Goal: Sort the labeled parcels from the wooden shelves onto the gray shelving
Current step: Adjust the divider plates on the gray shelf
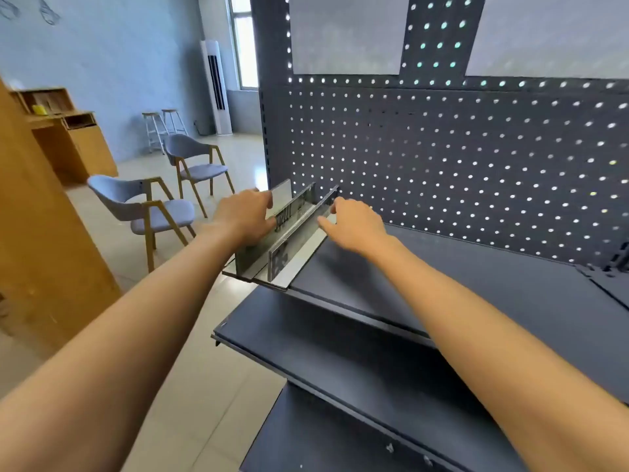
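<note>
Flat gray parcels (292,240) w/ black printed labels stand on edge at gray shelving (442,287) left end, ~10 o'clock. Left hand (243,216) grips outer one; right hand (354,223) relaxed, fingertips touching.

I'm in what looks like an office or training room fitted with shop-style storage: dark gray shelving (442,301) with a perforated back panel (476,158) stands before me. Behind it are two upholstered chairs (143,206), two stools (163,127), wooden cabinets (68,137), a standing air conditioner (216,86), tiled floor (204,335) and a window (243,39).
</note>
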### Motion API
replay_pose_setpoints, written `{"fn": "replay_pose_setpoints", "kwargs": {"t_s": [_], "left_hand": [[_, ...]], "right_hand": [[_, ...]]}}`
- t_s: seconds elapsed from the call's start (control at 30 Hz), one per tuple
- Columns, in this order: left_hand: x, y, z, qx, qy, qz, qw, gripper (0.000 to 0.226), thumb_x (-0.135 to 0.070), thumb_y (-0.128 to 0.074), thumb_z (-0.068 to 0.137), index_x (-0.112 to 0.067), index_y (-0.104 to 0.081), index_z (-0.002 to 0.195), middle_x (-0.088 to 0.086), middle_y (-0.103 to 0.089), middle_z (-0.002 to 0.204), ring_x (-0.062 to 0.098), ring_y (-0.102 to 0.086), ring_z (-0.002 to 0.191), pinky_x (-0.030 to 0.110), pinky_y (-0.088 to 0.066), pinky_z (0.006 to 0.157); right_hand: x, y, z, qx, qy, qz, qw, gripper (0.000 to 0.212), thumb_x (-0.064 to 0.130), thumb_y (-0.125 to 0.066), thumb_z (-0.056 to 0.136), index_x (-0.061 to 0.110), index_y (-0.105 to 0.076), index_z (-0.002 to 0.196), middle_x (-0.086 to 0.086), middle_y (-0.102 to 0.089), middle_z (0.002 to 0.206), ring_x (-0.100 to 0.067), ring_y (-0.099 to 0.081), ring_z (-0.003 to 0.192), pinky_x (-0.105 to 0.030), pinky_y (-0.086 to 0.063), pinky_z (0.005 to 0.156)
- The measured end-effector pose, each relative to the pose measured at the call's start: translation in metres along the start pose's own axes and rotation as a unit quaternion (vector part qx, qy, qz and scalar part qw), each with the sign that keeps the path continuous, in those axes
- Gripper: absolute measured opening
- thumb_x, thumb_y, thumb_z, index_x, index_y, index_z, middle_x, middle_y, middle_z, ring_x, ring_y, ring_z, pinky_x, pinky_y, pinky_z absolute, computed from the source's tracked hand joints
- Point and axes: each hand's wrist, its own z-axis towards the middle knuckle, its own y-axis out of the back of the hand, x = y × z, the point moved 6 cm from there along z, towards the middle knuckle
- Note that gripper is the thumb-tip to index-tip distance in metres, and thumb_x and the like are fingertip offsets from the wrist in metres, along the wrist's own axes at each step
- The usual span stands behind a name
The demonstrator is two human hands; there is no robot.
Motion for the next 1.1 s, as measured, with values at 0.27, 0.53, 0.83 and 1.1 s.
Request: {"fn": "replay_pose_setpoints", "kwargs": {"t_s": [0.27,0.53,0.83,1.1], "left_hand": [[0.011,-0.036,0.057,0.101,0.014,-0.087,0.991,0.027,-0.033,-0.062,0.088,-0.010,-0.061,0.102,0.012,-0.060,0.101,0.027,-0.056,0.090,0.030,-0.043,0.074],[0.012,-0.068,0.088,0.119,-0.001,-0.140,0.983,0.020,-0.022,-0.063,0.085,-0.003,-0.063,0.089,0.011,-0.062,0.087,0.027,-0.059,0.079,0.033,-0.052,0.071],[0.007,-0.070,0.090,0.104,-0.016,-0.147,0.983,0.019,-0.012,-0.058,0.085,-0.007,-0.051,0.068,0.008,-0.049,0.068,0.026,-0.054,0.072,0.030,-0.046,0.060],[-0.018,-0.035,0.078,0.053,-0.018,-0.152,0.987,0.028,-0.006,-0.055,0.084,-0.008,-0.038,0.061,0.007,-0.043,0.063,0.031,-0.051,0.073,0.031,-0.037,0.059]], "right_hand": [[0.009,-0.032,0.049,0.040,-0.145,0.148,0.977,0.040,0.044,-0.049,0.091,0.016,-0.037,0.065,-0.010,-0.060,0.096,-0.030,-0.059,0.102,-0.033,-0.046,0.083],[0.017,-0.048,0.063,0.054,-0.220,0.139,0.964,0.023,0.025,-0.057,0.077,0.013,-0.064,0.096,-0.005,-0.071,0.095,-0.026,-0.069,0.089,-0.036,-0.055,0.086],[0.025,-0.042,0.058,-0.005,-0.220,0.090,0.971,0.024,0.009,-0.050,0.082,0.013,-0.033,0.065,-0.014,-0.063,0.104,-0.033,-0.059,0.096,-0.029,-0.040,0.071],[0.002,-0.004,0.033,-0.042,-0.208,0.085,0.973,0.030,0.008,-0.051,0.085,0.012,-0.030,0.064,-0.011,-0.048,0.092,-0.030,-0.044,0.083,-0.029,-0.035,0.069]]}}
